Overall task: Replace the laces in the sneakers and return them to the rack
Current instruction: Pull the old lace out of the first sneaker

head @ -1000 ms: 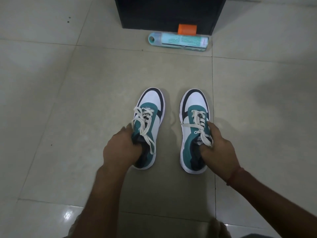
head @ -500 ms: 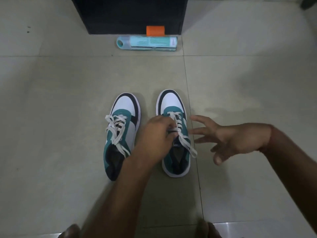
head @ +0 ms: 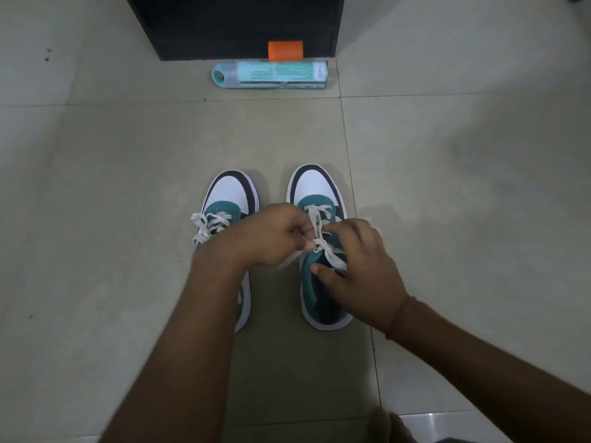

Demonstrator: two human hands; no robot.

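Observation:
Two teal, white and black sneakers stand side by side on the tiled floor, toes pointing away from me. The left sneaker [head: 228, 195] is partly hidden under my left forearm; its cream lace is loosely threaded. My left hand [head: 271, 235] reaches across and pinches the cream lace [head: 315, 219] of the right sneaker [head: 315, 187] near the top eyelets. My right hand [head: 358, 266] rests on the right sneaker's tongue and collar, fingers on the lace, thumb on its teal side.
A dark rack or cabinet [head: 236, 24] stands at the back. In front of it lies a light-blue tube-shaped pack [head: 271, 75] with an orange block [head: 285, 50] behind it. My feet [head: 390, 423] show at the bottom edge. Pale floor tiles surround the shoes.
Both hands let go of the sneakers' heels. My left hand crossed to the right sneaker's lace, and my right hand came from the open air onto that same shoe.

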